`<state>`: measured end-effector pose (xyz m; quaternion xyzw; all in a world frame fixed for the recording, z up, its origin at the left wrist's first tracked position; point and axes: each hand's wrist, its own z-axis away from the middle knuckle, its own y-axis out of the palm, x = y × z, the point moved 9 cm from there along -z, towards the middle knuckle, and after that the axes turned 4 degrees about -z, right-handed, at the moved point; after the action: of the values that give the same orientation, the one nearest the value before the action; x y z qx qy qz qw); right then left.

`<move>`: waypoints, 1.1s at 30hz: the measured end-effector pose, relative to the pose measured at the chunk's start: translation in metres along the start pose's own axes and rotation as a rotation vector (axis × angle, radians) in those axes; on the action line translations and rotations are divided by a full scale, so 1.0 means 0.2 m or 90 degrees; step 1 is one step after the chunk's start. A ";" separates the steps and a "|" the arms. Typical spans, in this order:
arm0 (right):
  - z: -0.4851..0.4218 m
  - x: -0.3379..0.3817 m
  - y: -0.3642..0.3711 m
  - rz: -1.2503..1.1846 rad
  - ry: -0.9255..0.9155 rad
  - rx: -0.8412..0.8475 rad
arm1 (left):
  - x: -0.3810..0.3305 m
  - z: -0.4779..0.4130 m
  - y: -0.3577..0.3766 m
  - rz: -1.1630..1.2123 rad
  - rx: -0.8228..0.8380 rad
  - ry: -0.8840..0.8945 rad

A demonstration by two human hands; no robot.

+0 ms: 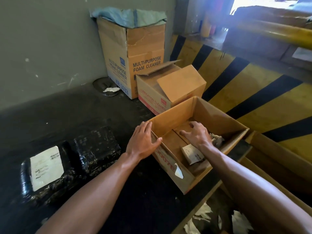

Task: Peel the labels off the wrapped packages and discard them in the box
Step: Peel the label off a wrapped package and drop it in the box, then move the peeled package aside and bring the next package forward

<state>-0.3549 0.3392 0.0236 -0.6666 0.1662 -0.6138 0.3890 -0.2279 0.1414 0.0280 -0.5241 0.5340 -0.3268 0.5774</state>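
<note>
Bracing box wall, left hand fingers flat, right hand inside, fingers spread, released.

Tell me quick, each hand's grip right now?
Left hand: open, flat against the side of the box.
Right hand: open, fingers spread inside the box, holding nothing.

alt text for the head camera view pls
A person's right hand reaches into an open brown cardboard box holding crumpled paper labels, while the left hand rests against its left wall. To the left on the dark surface lie one black plastic-wrapped package with a white rectangular label and a second black package showing none.
</note>
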 end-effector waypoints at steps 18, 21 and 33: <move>-0.01 0.95 0.67 -0.011 -0.240 0.130 | 1.04 0.62 -0.21 0.249 -0.107 -0.535; 0.02 1.01 0.83 -0.003 -0.237 0.182 | 1.13 0.69 -0.17 0.301 -0.120 -0.573; 0.05 0.96 1.40 0.056 -0.181 0.406 | 1.24 0.68 0.00 0.449 -0.118 -0.602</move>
<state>-0.2374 0.0289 -0.0455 -0.5824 -0.0610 -0.5185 0.6231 -0.0432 -0.0554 -0.0567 -0.4520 0.3869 0.2016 0.7781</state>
